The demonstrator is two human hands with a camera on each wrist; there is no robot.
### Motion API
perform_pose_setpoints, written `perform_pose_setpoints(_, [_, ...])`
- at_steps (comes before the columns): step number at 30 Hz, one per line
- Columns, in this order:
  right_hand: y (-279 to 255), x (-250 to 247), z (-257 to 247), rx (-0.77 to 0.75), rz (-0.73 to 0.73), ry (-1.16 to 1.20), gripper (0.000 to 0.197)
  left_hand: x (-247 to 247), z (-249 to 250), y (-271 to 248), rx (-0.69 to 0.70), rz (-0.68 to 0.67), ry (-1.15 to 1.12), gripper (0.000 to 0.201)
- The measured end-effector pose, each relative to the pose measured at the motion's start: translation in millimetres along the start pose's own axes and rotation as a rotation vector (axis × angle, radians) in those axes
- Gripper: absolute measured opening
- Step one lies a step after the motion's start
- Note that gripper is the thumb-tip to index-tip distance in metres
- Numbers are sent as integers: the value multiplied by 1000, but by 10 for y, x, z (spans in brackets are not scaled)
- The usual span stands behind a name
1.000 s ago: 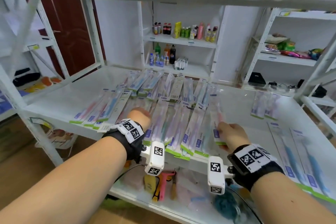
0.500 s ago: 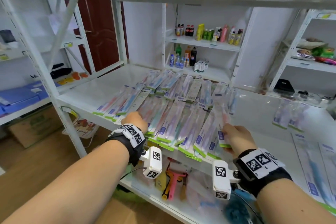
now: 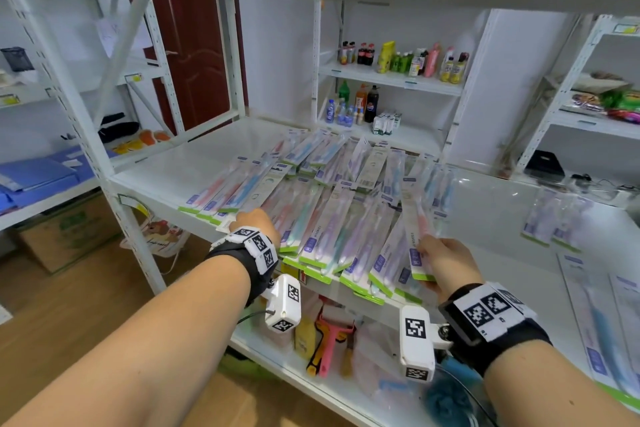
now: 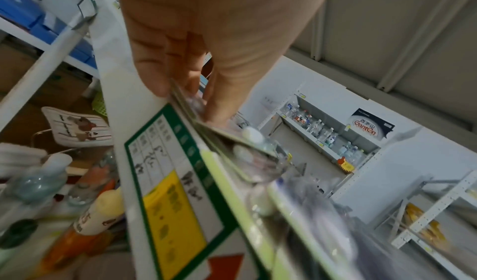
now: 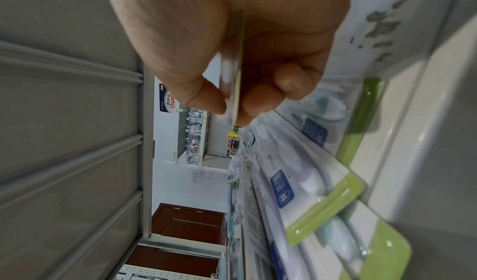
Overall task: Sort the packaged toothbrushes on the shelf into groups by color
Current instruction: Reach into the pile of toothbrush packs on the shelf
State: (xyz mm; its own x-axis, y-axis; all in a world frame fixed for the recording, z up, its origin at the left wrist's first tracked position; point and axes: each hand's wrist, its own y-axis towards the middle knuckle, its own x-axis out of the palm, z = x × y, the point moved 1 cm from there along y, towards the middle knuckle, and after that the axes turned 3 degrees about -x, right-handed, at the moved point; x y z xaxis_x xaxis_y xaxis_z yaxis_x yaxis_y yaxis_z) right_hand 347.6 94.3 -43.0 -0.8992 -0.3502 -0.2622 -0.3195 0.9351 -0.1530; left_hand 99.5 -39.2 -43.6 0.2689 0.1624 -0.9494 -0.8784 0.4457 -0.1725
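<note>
Several packaged toothbrushes lie overlapping in a pile on the white shelf. My right hand pinches the green bottom end of a pink toothbrush pack and holds it tilted up above the pile. The right wrist view shows that pack edge-on between thumb and fingers of the right hand. My left hand sits at the pile's front left edge. In the left wrist view the left hand has fingers and thumb closed on the ends of packs. A pink and blue group lies left, a purple pair right.
Blue packs lie at the far right of the shelf. A slanted shelf post stands to the left. The lower shelf holds a pink scraper and bottles. Drinks fill the back shelves. A cardboard box stands on the floor.
My right hand has lifted the pink pack higher off the pile. My left hand stays at the pile's front left edge. The head view has turned left.
</note>
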Motion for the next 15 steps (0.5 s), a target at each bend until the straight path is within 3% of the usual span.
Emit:
perform_pose_setpoints(2, [10, 6, -3, -4, -2, 4, 19, -44, -28, 23, -2, -13, -58, 22])
perform_pose_setpoints(5, [28, 31, -17, -18, -8, 2, 16, -85, -58, 47, -32, -71, -247, 35])
perform_pose_setpoints(7, [40, 67, -41, -28, -16, 5, 17, -111, -51, 22, -17, -73, -399, 23])
perform_pose_setpoints(11, [80, 220, -97, -67, -18, 38, 16, -115, -58, -23, 23, -48, -665, 44])
perform_pose_setpoints(15, [80, 511, -245, -92, -40, 50, 18, -177, -205, -49, -46, -110, -950, 23])
